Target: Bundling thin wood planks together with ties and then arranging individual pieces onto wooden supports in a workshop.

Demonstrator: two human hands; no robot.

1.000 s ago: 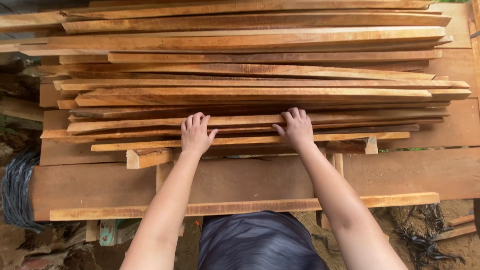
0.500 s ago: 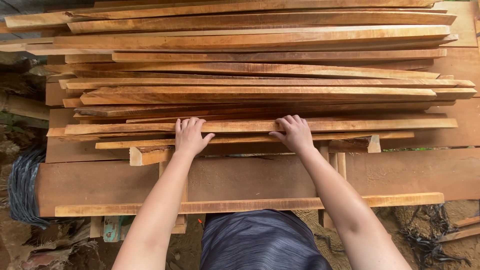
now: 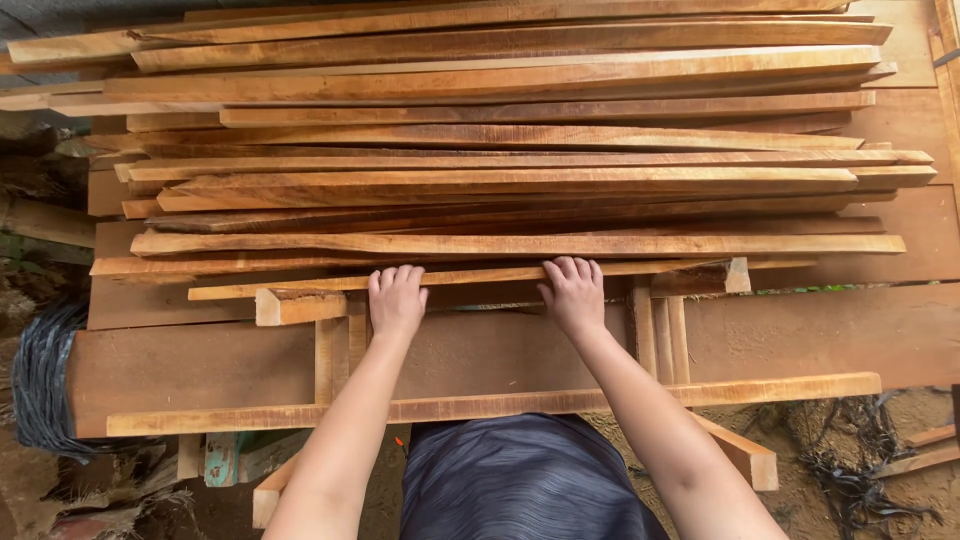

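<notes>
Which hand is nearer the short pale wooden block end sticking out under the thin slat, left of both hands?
Left. The left hand rests on the thin slat just right of the short pale wooden block end; the right hand lies farther right along it.

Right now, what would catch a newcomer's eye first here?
A stack of long wood slats fills the upper frame, lying crosswise. Both hands, left and right, rest on a thin slat at the stack's near edge. A dark cord bundle sits at far left.
</notes>
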